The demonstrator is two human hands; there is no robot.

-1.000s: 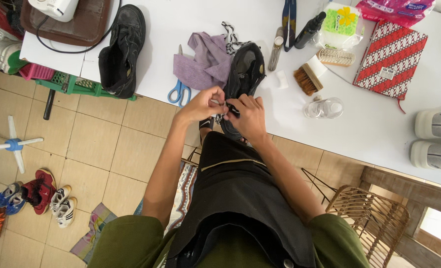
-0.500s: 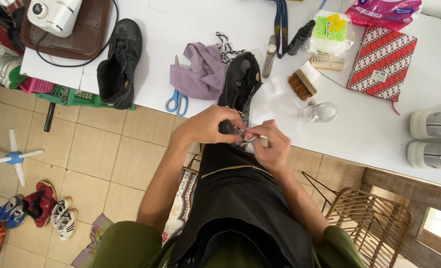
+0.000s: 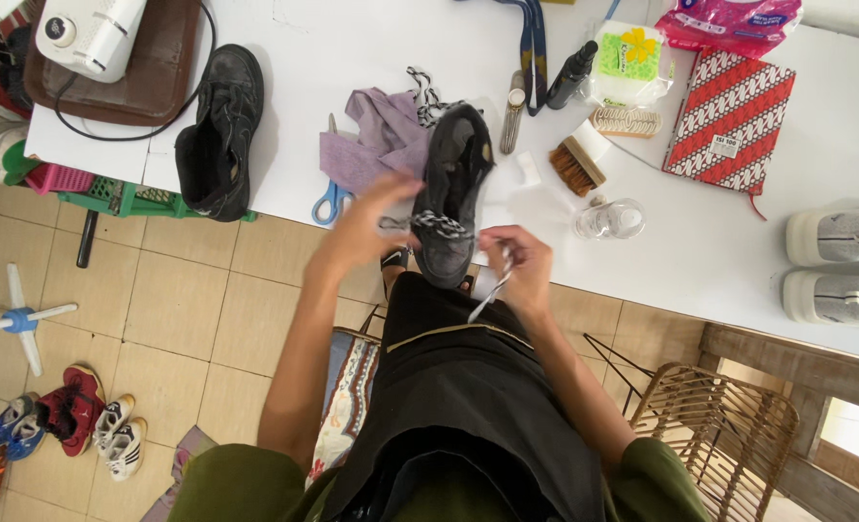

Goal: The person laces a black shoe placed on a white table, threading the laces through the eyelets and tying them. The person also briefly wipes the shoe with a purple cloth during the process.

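A black shoe (image 3: 455,188) lies lengthwise at the white table's (image 3: 371,58) front edge, its toe toward me. A black-and-white checked lace (image 3: 437,224) runs across its upper. My left hand (image 3: 376,217) is blurred beside the shoe's left side, fingers on the lace there. My right hand (image 3: 514,266) sits just right of the toe and pinches the lace's free end, which hangs down over my black apron. A purple cloth (image 3: 376,145) lies under the shoe's heel end, with more lace on top.
A second black shoe (image 3: 219,130) lies left on the table; blue-handled scissors (image 3: 332,198) sit between the two shoes. Brushes (image 3: 576,164), bottles, a clear cup (image 3: 611,219) and a red patterned notebook (image 3: 729,121) lie right. White sneakers (image 3: 835,266) stand far right. A rattan chair (image 3: 714,425) stands on the floor.
Both hands were together at the shoe's toe; they have drawn apart, left hand to the shoe's left, right hand pulling the lace end down to the right. The view shifted closer.
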